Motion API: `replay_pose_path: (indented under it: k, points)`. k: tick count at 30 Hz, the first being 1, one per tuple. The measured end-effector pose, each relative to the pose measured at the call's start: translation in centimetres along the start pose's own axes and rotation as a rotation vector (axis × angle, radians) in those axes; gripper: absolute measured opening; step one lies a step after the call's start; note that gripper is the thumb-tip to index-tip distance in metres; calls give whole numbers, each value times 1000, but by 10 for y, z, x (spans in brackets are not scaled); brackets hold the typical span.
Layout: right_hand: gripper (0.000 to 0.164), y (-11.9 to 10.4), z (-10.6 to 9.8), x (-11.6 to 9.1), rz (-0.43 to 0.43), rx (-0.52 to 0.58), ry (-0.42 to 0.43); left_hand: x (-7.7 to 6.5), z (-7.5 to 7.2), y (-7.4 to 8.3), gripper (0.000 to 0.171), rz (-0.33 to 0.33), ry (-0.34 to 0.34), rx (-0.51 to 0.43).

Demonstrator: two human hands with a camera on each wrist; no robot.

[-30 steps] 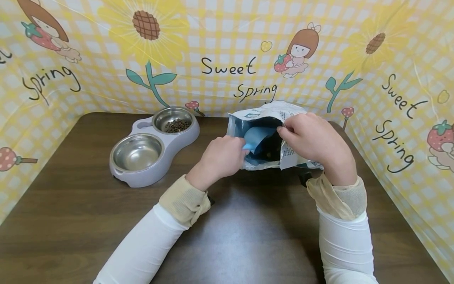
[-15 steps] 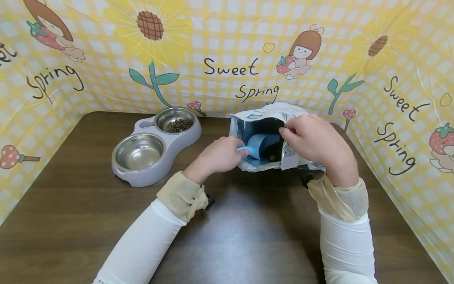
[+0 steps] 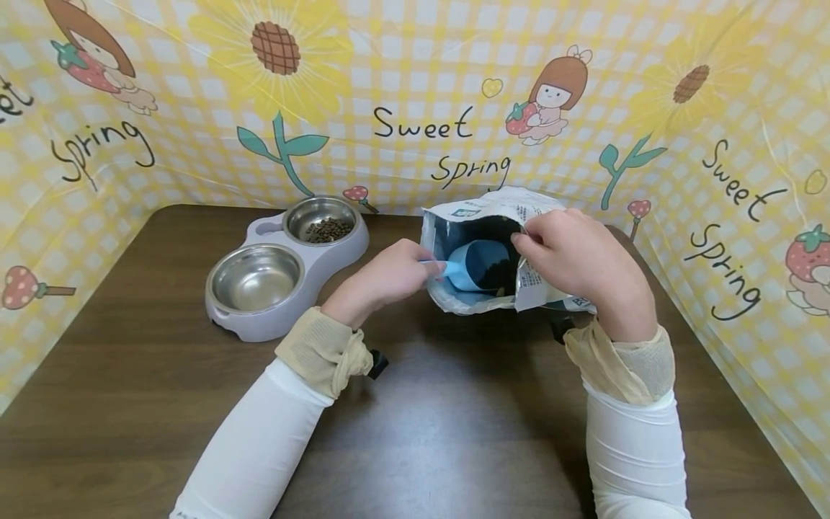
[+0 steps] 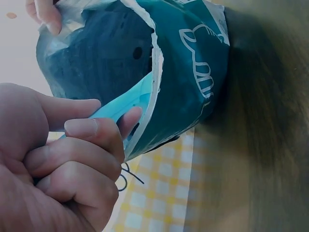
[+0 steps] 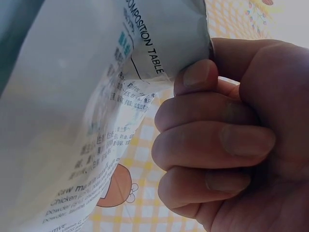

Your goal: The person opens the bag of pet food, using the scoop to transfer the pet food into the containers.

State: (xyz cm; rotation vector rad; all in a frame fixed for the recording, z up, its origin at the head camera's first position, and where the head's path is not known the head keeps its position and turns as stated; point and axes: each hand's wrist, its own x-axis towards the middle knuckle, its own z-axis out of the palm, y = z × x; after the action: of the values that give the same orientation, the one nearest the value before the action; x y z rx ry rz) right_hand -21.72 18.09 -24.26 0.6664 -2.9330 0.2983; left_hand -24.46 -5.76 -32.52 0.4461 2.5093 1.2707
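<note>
A light blue scoop (image 3: 472, 265) lies tilted inside the mouth of a pet food bag (image 3: 476, 301), with dark kibble partly showing in its cup. My left hand (image 3: 395, 272) pinches the scoop's handle between thumb and fingers at the bag's left edge. In the left wrist view the scoop (image 4: 120, 102) runs into the bag (image 4: 193, 63), its far end hidden behind the rim. My right hand (image 3: 577, 256) grips the bag's right rim and keeps the mouth spread. The right wrist view shows the fingers (image 5: 207, 145) curled, with the printed bag edge (image 5: 178, 43) pinched at the top.
Left of the bag stands a grey double pet bowl (image 3: 318, 270). Its rear steel bowl (image 3: 300, 209) holds some brown kibble; the front steel bowl (image 3: 256, 277) shows bare metal. A yellow checked cloth (image 3: 415, 65) walls the wooden table (image 3: 415, 432) at the back and sides.
My left hand has drawn back leftward and turned the scoop, so its cup now faces more upward and shows kibble inside. The right hand keeps its hold on the bag.
</note>
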Motion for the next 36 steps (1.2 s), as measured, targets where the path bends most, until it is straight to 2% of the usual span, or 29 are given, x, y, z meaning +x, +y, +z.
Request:
replay_pose_path:
  k: [6,11,20,27,36]
  points:
    - [47,0,-1,-1,3,-3,3,3,-5,-4,32,-33,-19,-132]
    - [47,1,-1,-1,4,-2,2,4,-13,-10,33,-71,-52,-198]
    - [47,2,-2,-1,9,5,-3,3,-20,-14,34,-72,-91,-266]
    - [46,3,-1,0,9,16,-7,2,-26,-17,34,-48,-74,-301]
    - [47,4,0,0,17,22,-7,0,-33,-20,36,-47,-98,-300]
